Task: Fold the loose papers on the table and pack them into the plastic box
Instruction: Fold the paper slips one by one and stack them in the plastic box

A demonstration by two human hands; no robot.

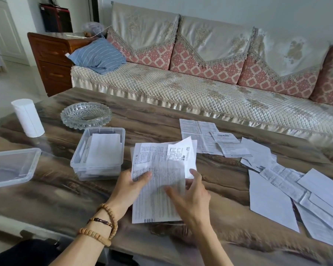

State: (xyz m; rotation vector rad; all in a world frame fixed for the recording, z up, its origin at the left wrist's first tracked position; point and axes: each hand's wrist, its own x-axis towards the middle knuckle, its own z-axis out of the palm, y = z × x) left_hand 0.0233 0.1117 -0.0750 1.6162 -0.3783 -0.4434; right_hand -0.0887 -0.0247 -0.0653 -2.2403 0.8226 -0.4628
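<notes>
Two containers stand at the left of the bench (219, 181): a clear lid (10, 166) lying by the edge, and the plastic box (99, 152), which already holds some folded white sheets. The box looks nearly filled at its right side, so a badly folded sheet may not go in flat and could lift the others.

Just right of the box, the left hand (132, 186) pinches the left edge of a printed paper (158, 189) with its thumb on top; this grip is firm on the sheet. Several sheets seem to be stacked or overlapped under it, and I cannot tell how many. If the hand takes more than one, the fold will probably come out thick and crooked.

The right hand (190, 196) is blurred, its fingers loosely spread above the paper's right edge, holding nothing as far as I can see. If it presses before the edges are aligned, the crease may be skewed.

Further right, the loose papers (288, 181) lie overlapped; a careless arm could push them off the bench.
</notes>
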